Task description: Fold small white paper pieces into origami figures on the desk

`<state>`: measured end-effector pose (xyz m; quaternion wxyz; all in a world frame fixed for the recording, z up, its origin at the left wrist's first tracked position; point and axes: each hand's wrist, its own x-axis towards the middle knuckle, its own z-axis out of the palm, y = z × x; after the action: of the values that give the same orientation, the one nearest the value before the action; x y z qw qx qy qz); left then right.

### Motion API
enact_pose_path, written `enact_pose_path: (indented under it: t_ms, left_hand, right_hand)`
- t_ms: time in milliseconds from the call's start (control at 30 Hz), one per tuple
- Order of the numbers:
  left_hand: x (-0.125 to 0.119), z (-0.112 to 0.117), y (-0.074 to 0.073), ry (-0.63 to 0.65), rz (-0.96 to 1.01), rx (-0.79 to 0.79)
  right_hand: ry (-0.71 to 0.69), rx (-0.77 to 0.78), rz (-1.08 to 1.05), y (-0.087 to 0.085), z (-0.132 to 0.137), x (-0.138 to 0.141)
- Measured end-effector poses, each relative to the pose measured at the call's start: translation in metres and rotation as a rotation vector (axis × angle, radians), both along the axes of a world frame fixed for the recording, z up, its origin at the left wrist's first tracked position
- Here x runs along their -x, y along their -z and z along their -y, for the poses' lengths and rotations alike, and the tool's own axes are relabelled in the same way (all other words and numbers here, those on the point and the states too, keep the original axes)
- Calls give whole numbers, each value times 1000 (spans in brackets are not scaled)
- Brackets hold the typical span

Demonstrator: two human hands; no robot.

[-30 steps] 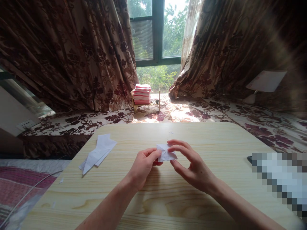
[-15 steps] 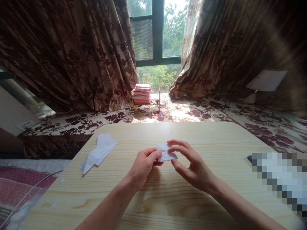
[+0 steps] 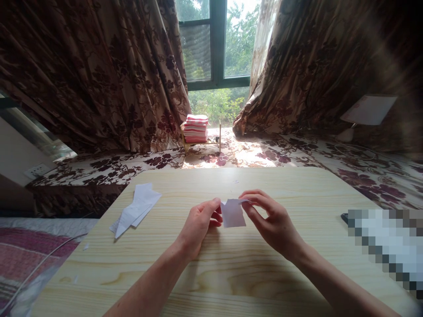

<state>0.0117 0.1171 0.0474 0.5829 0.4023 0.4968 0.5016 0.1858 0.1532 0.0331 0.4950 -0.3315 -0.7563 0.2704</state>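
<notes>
A small white folded piece of paper (image 3: 234, 213) is held up over the wooden table (image 3: 185, 281), its plain face toward me and a flap at its top edge. My right hand (image 3: 269, 220) pinches its upper right corner between thumb and fingers. Beside the left edge is my left hand (image 3: 200, 226), thumb and fingers apart; its thumb tip comes close to the paper's upper left corner, and whether they touch is hard to see. Several white paper scraps (image 3: 137, 209), some pointed, overlap on the table to the left.
Tiny paper bits (image 3: 235, 181) lie near the table's far edge. At the right is a blurred-out object (image 3: 380, 242) with a dark edge. Behind the table, a small stand holds a stack of pink-and-white cloths (image 3: 195, 128). A lamp (image 3: 368, 110) stands at the back right.
The paper has turned, from creased folds facing up to a plain face toward me. My right hand has closed on its corner; my left thumb has lifted off it.
</notes>
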Motion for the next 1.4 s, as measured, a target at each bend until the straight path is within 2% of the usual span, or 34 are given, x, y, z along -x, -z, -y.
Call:
enact_pose_path:
  t_ms: [167, 367, 500, 700, 900, 1133, 1400]
  left_hand:
    - [0, 2, -4, 10, -11, -29]
    - [-2, 2, -5, 72, -2, 23]
    - [-2, 3, -4, 118, 36, 32]
    - [-3, 3, -4, 161, -29, 13]
    - [-4, 4, -5, 179, -50, 9]
    - [-2, 4, -3, 169, 13, 73]
    - [-3, 4, -4, 148, -1, 96]
  right_hand:
    - [7, 191, -42, -2, 1, 1]
    - [-28, 316, -106, -1, 1, 2]
    - [-63, 359, -193, -3, 2, 3]
    - [-37, 401, -239, -8, 3, 3]
    - [-52, 427, -266, -6, 2, 2]
    - [-70, 477, -285, -2, 2, 3]
    - [-204, 564, -230, -1, 2, 0]
